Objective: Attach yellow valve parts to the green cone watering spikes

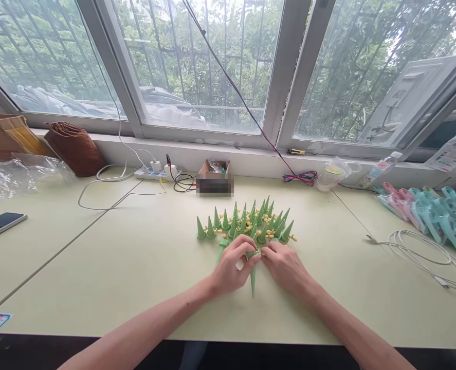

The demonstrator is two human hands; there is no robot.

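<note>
My left hand (233, 264) grips the wide top of a green spike (253, 281) between thumb and fingers, its point hanging down toward me. Close beside it on the right, my right hand (284, 261) has its fingers pressed together near the spike's top; what they hold, if anything, is hidden. Several green cones (233, 226) with small yellow fittings (294, 238) stand point up in a cluster just beyond my hands. Another green spike (222, 247) lies partly behind my left hand.
A small cardboard box (215, 167), a power strip (150, 173) and coiled red and blue wire (305, 178) line the back. At right are a white cable (416, 252) and teal and pink clips (428, 210); a phone (2, 224) lies left.
</note>
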